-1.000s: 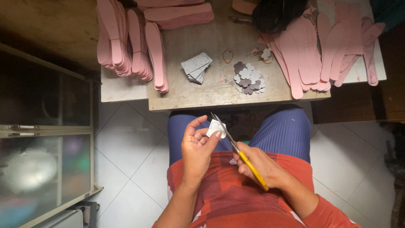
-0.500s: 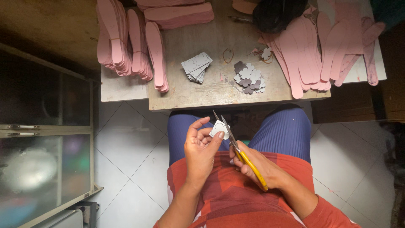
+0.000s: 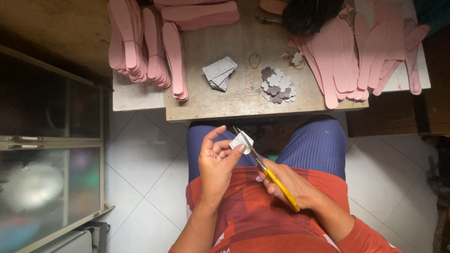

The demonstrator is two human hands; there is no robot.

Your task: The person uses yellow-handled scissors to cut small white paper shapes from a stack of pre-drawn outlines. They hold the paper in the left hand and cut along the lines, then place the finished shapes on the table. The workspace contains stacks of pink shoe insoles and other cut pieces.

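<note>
- Your left hand (image 3: 216,161) pinches a small pale grey piece (image 3: 242,141) between thumb and fingertips, held up over your lap, just in front of the table edge.
- Your right hand (image 3: 287,183) is wrapped around the yellow handles of the scissors (image 3: 265,169); the blades point up and away from you and close in on the grey piece, touching its right side. How far apart the blades stand is too small to tell.
- Both hands sit close together above your blue trousers (image 3: 313,146) and red shirt (image 3: 262,220).
- On the wooden table (image 3: 211,100) ahead of you lies a small heap of flower-shaped cut-outs (image 3: 277,85) in grey and darker grey, right of centre.
- Left of that heap, well apart from it, sits a fanned stack of grey squares (image 3: 219,73).
- A rubber band (image 3: 254,60) lies between the two.
- Pink insole shapes (image 3: 145,47) are stacked at the left end of the table, some hanging over its edge; more pink insoles (image 3: 361,51) fan out at the right.
- A black bag (image 3: 310,15) rests at the far edge, partly over the right-hand insoles.
- The white tiled floor (image 3: 140,159) shows under you, with a glass-fronted cabinet (image 3: 47,154) at your left.
</note>
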